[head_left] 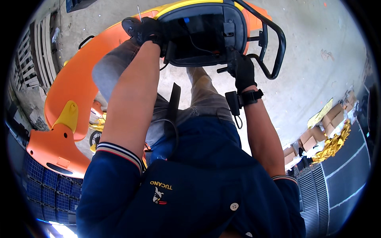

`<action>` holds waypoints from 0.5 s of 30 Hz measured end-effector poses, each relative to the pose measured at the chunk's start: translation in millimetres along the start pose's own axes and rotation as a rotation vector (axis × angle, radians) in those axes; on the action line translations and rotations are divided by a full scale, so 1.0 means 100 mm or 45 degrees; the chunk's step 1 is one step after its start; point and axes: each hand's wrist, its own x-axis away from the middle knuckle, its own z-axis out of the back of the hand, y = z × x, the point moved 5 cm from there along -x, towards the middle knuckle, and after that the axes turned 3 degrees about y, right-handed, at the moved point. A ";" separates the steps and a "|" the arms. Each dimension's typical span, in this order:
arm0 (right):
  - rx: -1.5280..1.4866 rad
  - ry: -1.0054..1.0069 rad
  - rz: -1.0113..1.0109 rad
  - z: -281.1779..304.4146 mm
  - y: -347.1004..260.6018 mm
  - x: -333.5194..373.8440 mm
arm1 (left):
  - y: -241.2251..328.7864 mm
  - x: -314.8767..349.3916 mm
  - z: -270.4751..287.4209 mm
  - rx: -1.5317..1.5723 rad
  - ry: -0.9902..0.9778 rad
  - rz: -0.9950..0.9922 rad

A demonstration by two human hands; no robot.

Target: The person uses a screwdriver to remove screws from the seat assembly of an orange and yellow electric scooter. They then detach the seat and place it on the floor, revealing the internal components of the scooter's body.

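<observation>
Both arms reach up the frame from the person's blue shirt (190,158), bare between sleeve and wrist, elbows only slightly bent and hands well apart. The left hand (150,31), black-gloved, is at upper centre-left, with its back toward the camera and its fingers curled out of view. One thin metal rod (139,13) stands up just beside it; whether the left grip is closed around this rod, I cannot tell. The right hand (243,71), also gloved, is right of upper centre, with its fingers pointing up the frame at the lower right corner of a black box (238,29). The fingertips blend into dark parts there, so the state of the right grip cannot be told either.

There is one such box, at top centre between the hands, set against one long orange body (73,85) that curves down the left side of the frame. One bent black bar (280,43) loops out at upper right. Two wrist straps show, one per arm; the right strap (251,96) has one small black case (233,102) beside it. One shoe (128,25) shows near the left hand. Several cardboard boxes (333,118) and one heap of gold foil (335,142) lie at right.
</observation>
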 end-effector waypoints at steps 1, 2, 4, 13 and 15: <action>-0.062 -0.153 -0.051 0.05 0.16 -0.01 | -0.03 -0.13 -0.03 -0.036 0.011 -0.009; -0.158 -0.200 -0.086 0.02 0.16 -0.02 | -0.04 -0.25 -0.05 -0.065 0.045 -0.031; -0.338 -0.266 -0.183 -0.01 0.17 0.00 | 0.04 -0.34 -0.15 -0.549 0.089 -0.369; 1.582 0.095 0.947 -0.14 -0.31 0.12 | -0.28 -0.93 -0.53 -0.772 0.001 -0.737; 1.584 0.057 1.012 -0.15 -0.35 0.13 | -0.25 -0.93 -0.50 -0.645 0.086 -0.874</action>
